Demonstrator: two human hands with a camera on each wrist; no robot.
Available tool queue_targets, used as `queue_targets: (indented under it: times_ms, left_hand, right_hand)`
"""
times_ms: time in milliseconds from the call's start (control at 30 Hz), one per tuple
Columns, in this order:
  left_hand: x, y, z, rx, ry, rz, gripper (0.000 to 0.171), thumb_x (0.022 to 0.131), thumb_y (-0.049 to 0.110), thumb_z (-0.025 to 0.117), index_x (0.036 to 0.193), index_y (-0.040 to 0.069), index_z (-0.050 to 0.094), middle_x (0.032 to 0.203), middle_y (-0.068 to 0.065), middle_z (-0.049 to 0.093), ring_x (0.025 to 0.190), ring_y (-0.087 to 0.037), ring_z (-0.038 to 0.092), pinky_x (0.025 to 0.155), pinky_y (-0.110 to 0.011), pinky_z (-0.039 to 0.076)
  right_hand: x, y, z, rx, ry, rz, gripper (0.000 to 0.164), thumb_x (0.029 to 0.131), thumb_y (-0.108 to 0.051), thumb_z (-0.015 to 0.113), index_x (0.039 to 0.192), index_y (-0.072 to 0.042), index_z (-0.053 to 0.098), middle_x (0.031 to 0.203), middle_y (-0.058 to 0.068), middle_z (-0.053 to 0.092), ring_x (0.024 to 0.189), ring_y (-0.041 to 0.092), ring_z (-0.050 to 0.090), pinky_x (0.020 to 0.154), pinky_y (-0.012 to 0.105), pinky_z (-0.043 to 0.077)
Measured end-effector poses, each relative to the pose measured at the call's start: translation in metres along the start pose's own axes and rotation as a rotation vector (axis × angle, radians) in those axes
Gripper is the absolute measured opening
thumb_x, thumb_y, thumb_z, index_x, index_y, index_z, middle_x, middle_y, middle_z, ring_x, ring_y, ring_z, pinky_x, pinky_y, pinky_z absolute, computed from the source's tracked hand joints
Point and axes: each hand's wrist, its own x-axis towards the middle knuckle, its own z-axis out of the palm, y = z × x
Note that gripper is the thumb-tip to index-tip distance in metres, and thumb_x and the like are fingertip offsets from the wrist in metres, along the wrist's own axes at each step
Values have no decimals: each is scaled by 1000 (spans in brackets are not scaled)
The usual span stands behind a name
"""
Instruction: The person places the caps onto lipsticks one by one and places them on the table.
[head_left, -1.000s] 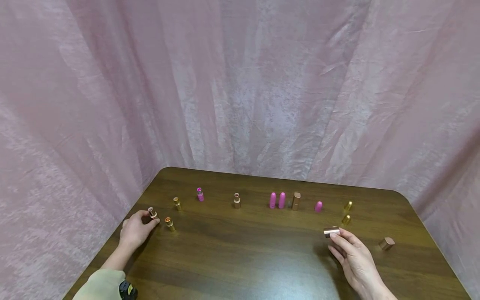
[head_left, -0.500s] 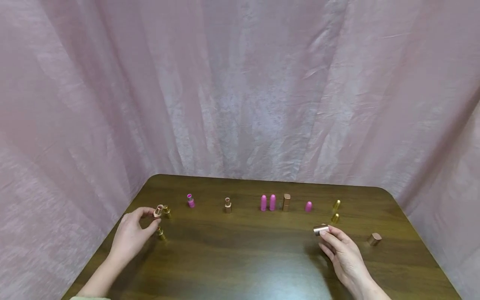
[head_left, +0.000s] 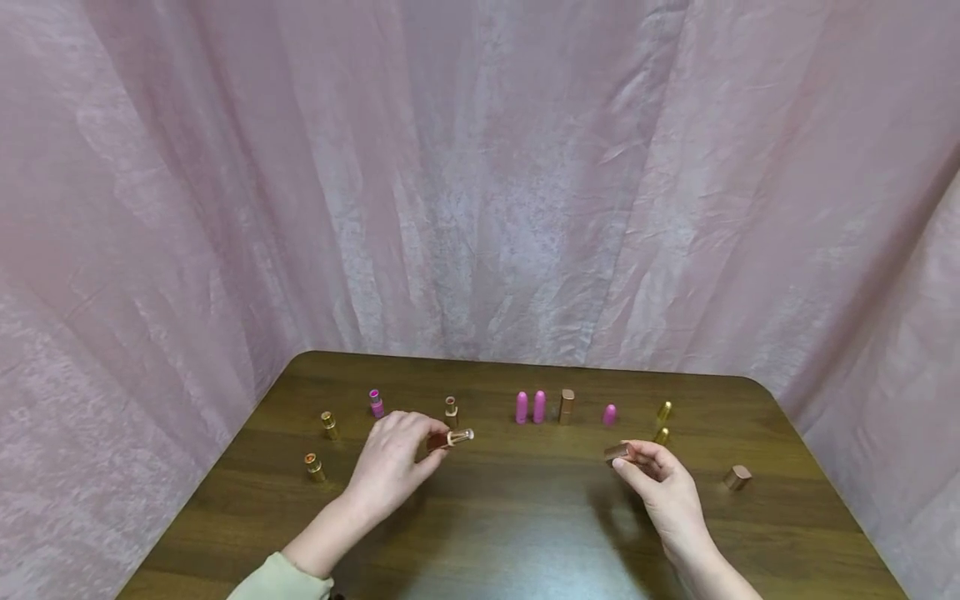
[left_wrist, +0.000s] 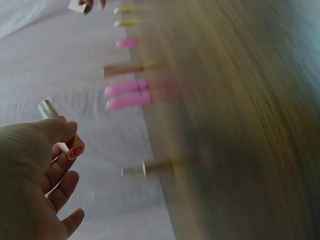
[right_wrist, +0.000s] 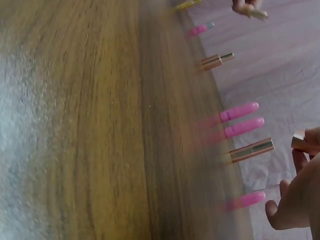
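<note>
My left hand point(head_left: 386, 467) pinches an uncapped rose-gold lipstick tube point(head_left: 459, 437) between thumb and fingers, tilted with its silvery inner end pointing right. In the left wrist view the flat base of that lipstick tube point(left_wrist: 75, 150) shows below the thumb. My right hand point(head_left: 667, 496) holds a rose-gold lipstick cap point(head_left: 617, 452) above the table, lying nearly level; its rim shows in the right wrist view, where the cap point(right_wrist: 298, 140) is partly covered by fingers. A gap separates the two hands. Behind the left hand stands another uncapped rose-gold tube point(head_left: 451, 408).
Left on the wooden table point(head_left: 525, 533) stand an uncapped pink tube point(head_left: 377, 406) and two gold tubes point(head_left: 314, 467). Along the back are two capped pink lipsticks point(head_left: 521, 408) and a capped rose-gold one point(head_left: 567, 407). Farther right are a pink cap point(head_left: 610, 414), two gold caps point(head_left: 664, 410) and a rose-gold cap point(head_left: 738, 477).
My left hand has lifted the rose-gold tube from the table's left side and carried it right, toward the middle. The right hand still holds the cap and has turned it slightly.
</note>
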Motion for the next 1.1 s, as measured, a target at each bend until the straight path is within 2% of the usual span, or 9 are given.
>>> queue_targets:
  times_ms: [167,433,633,767,933,1100]
  left_hand:
    - [13,23,24,-8,-69,44,20,82,22,86,96,27,71,91,15,65,95,-16,58,98,-47,45]
    - [25,50,45,-5,-102,83,16,84,27,83,95,27,72,90,16,62,94,-13,56,99,-44,44]
    - [33,64,51,-12,-84,104,17,83,27,83,97,26,73,89,15,64,94,-16,57,93,-41,45]
    - [37,69,53,-16,-83,113,18,83,28,84,97,25,73,90,13,65,94,-16,58,94,-42,46]
    - [43,72,51,21,-83,136,19,83,30,84,98,25,74,91,12,65,95,-16,58,95,-43,46]
    - [50,74,46,59,-64,176,17,82,27,84,95,25,74,88,12,64,92,-15,58,93,-42,47]
  right_hand:
    - [-3,0,10,-28,-28,-72,38,88,-9,81,119,4,64,100,-4,68,96,7,64,83,20,51]
    - [-6,-3,33,176,-110,-5,38,88,1,75,122,10,59,102,3,75,98,12,67,89,24,50]
    - [-6,-7,50,319,-130,10,36,88,3,73,120,10,60,98,1,72,97,13,67,90,26,50]
    - [-5,-8,56,345,-131,13,35,88,3,73,120,10,60,98,2,73,97,14,67,91,28,49]
    - [-5,-9,58,372,-137,22,27,89,4,71,115,0,65,98,1,72,97,13,66,92,28,49]
    - [-5,-13,61,505,-179,92,20,94,2,65,111,-8,64,100,-2,68,93,10,64,93,31,53]
